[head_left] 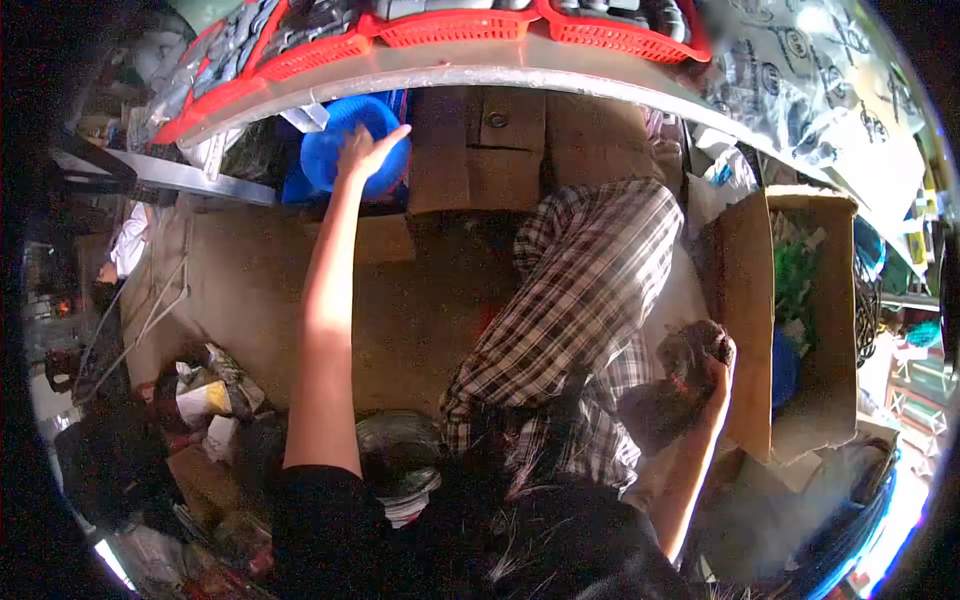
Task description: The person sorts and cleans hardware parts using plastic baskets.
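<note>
My left hand (368, 155) reaches forward over a round blue plastic basket (320, 158). Its fingers are apart, with the thumb stretched out to the right, and I see nothing held in it. Down at my right side, my right hand (720, 362) is closed on a dark, crumpled bundle (690, 360). The bundle's kind is too dark to tell, and part of the fingers is hidden. An open cardboard box (745, 320) stands just right of that hand, with green and blue things inside.
Red plastic baskets (455, 28) with grey and dark parts line the metal-edged table (460, 77) ahead. Cardboard boxes (500, 150) stand beneath it. My legs in checked cloth (580, 290) fill the middle. Scraps (205, 400) lie at left, and another person (130, 240) is far left.
</note>
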`<state>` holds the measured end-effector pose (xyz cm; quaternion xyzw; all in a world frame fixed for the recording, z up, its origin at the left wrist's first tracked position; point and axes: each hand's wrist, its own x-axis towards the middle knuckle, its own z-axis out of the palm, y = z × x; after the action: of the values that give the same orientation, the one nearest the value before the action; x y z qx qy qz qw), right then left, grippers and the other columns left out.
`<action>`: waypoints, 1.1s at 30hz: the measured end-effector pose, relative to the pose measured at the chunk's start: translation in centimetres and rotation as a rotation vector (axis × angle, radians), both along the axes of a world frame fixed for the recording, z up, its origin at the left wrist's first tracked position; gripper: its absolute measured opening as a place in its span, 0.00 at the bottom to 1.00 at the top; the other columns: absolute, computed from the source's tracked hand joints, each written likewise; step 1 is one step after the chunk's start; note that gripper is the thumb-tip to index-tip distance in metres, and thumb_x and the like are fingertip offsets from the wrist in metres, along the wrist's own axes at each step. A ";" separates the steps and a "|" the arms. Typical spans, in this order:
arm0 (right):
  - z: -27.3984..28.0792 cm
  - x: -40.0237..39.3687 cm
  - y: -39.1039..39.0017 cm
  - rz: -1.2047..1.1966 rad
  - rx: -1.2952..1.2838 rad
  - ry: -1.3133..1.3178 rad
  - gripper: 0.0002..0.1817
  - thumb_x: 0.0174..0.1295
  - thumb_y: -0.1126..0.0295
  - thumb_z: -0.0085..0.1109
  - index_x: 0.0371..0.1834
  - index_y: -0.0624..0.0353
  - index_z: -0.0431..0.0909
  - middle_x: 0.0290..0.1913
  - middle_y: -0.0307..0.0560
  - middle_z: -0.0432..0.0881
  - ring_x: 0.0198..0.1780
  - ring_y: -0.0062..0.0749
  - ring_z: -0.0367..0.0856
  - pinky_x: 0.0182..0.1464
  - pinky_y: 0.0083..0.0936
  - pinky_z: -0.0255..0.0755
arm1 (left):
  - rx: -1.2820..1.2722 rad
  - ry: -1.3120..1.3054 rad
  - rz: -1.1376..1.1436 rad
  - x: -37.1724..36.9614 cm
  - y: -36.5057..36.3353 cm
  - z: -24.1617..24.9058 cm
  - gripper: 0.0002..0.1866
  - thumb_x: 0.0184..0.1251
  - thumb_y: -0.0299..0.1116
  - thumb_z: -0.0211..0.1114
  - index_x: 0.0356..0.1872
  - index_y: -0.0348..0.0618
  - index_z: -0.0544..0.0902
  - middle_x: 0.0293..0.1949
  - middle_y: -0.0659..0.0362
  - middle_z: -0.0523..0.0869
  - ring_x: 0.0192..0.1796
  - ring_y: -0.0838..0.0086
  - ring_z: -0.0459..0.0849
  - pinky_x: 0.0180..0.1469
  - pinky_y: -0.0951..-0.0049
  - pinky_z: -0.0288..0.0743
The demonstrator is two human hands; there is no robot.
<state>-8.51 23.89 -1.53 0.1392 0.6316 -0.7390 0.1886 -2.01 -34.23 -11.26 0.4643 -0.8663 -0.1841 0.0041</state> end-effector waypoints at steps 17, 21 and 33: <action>8.6 -1.9 10.5 -0.899 0.175 0.374 0.21 0.56 0.59 0.42 0.49 0.61 0.70 0.46 0.49 0.74 0.47 0.40 0.73 0.46 0.37 0.72 | 0.281 0.024 -0.139 -0.3 -1.7 1.6 0.53 0.41 0.67 0.56 0.59 0.27 0.58 0.62 0.41 0.56 0.66 0.60 0.54 0.66 0.69 0.45; 5.7 -1.2 16.6 -0.778 0.185 0.309 0.22 0.57 0.59 0.41 0.49 0.61 0.70 0.47 0.49 0.74 0.47 0.40 0.73 0.47 0.39 0.72 | 0.271 0.199 0.025 0.6 -3.1 -0.4 0.49 0.47 0.64 0.54 0.59 0.29 0.57 0.61 0.42 0.59 0.65 0.60 0.55 0.65 0.70 0.47; 0.5 -3.7 19.5 -0.186 0.303 0.311 0.13 0.60 0.64 0.45 0.42 0.61 0.71 0.40 0.46 0.76 0.41 0.31 0.75 0.44 0.26 0.71 | -0.019 -0.431 -0.252 -1.4 -8.4 -3.7 0.21 0.39 0.32 0.54 0.35 0.26 0.77 0.39 0.36 0.77 0.47 0.54 0.77 0.49 0.64 0.71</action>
<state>-12.17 43.34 -1.00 0.1080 0.7413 -0.6624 -0.0028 -3.39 -42.59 -15.00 0.3812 -0.8999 -0.0717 -0.1993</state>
